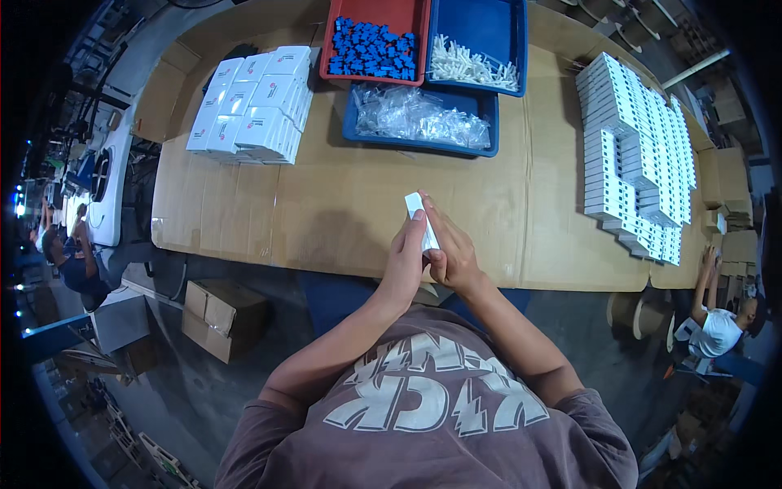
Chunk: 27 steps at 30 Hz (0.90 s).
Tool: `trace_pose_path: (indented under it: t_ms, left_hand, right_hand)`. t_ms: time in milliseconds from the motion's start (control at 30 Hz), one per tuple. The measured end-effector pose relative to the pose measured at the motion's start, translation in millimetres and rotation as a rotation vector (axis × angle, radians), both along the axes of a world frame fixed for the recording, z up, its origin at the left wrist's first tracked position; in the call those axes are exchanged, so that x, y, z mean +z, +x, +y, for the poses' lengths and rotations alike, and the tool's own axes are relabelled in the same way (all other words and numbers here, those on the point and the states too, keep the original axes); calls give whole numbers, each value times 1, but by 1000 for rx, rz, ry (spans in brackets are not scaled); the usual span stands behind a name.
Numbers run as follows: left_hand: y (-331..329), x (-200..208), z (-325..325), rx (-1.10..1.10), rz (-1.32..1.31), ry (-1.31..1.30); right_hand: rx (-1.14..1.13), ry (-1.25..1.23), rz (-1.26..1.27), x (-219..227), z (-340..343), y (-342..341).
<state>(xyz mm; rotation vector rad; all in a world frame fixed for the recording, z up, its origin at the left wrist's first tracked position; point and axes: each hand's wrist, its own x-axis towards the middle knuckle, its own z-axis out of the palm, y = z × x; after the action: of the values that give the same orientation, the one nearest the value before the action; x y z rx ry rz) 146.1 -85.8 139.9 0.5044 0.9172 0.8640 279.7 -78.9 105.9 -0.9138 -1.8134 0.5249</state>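
A small white box [415, 203] stands on edge between my two palms, above the near part of the cardboard-covered table [326, 204]. My left hand [405, 254] presses its left side, thumb along the top. On the other side my right hand [456, 254] lies against the box, with its fingers stretched along it. Much of the box is hidden by the hands. Beyond them sits a blue tray [419, 147] of clear plastic bags [419, 116].
Stacked white boxes [244, 110] stand at left, and a large stack of flat white pieces [635, 163] at right. At the back, a red tray [375, 79] holds blue parts and a blue tray [476, 24] white ones. Two people [77, 257] [721, 326] are at the sides.
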Motion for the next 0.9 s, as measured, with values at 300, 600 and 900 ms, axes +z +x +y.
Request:
trace_pose_path:
  t_ms: [300, 600, 900]
  left_hand:
    - [4, 11, -1, 58, 29, 19]
    - [2, 18, -3, 104, -28, -18]
    - [-9, 16, 5, 100, 87, 344]
  right_hand:
    - [-5, 36, -21, 1, 1, -1]
    - [44, -74, 29, 12, 4, 0]
    - [-30, -335, 154, 49, 0, -1]
